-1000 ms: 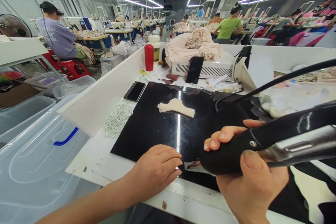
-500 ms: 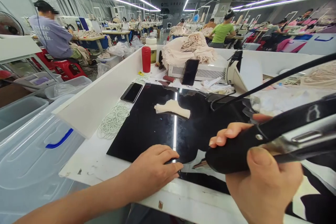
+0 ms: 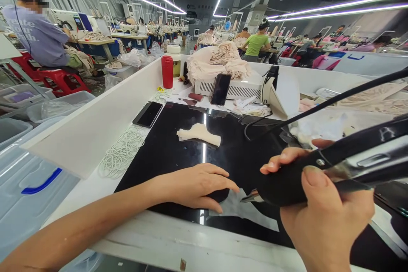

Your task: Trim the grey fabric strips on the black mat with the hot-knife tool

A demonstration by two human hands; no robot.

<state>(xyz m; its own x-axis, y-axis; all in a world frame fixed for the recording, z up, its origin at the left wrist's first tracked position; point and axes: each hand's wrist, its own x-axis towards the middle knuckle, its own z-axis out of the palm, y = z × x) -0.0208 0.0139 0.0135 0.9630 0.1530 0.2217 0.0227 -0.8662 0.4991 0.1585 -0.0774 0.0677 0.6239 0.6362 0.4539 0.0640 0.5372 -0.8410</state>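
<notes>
My right hand (image 3: 328, 212) is wrapped round a corded black-and-silver hand tool (image 3: 287, 182) with a pointed metal tip; its exact kind I cannot make out. The tip points left, close above a pale, film-like piece (image 3: 255, 214) near the front of a glossy black board (image 3: 172, 157). My left hand (image 3: 197, 185) hovers over or rests on the board, palm down, fingers apart and holding nothing, its fingertips beside the film-like piece and just left of the tip. Farther back on the board lies a small cream fabric piece (image 3: 199, 134).
Pale green cord loops (image 3: 123, 153) and a phone (image 3: 148, 114) lie left of the board. Behind stand a red bottle (image 3: 167, 72), an upright phone (image 3: 220, 88) and a fabric-topped white box (image 3: 242, 90). The tool's black cable (image 3: 325, 104) crosses at right. Co-workers sit beyond.
My left hand has moved forward and right, and its fingers have spread. The tool stays in my right hand, its metal tip now clearer. The whole view has shifted slightly to the right.
</notes>
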